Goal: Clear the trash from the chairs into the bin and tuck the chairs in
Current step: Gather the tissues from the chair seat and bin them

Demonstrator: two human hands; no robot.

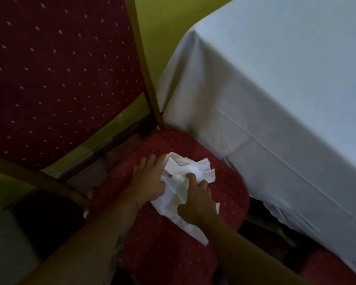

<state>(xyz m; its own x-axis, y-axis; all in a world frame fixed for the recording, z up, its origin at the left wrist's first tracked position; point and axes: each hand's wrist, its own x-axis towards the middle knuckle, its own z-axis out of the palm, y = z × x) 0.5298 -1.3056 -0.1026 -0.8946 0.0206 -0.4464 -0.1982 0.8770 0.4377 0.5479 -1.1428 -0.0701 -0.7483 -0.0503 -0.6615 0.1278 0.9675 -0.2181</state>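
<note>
A pile of crumpled white paper napkins lies on the red dotted seat of a chair with a gold frame. My left hand rests flat on the seat, fingers spread, touching the left side of the napkins. From the right, my right hand presses on top of the pile with its fingers curled into the paper. The chair's red backrest rises at the upper left. No bin is in view.
A table under a white cloth stands close on the right, its hem hanging beside the seat. Part of a second red seat shows at the bottom right. A yellow-green wall is behind the chair.
</note>
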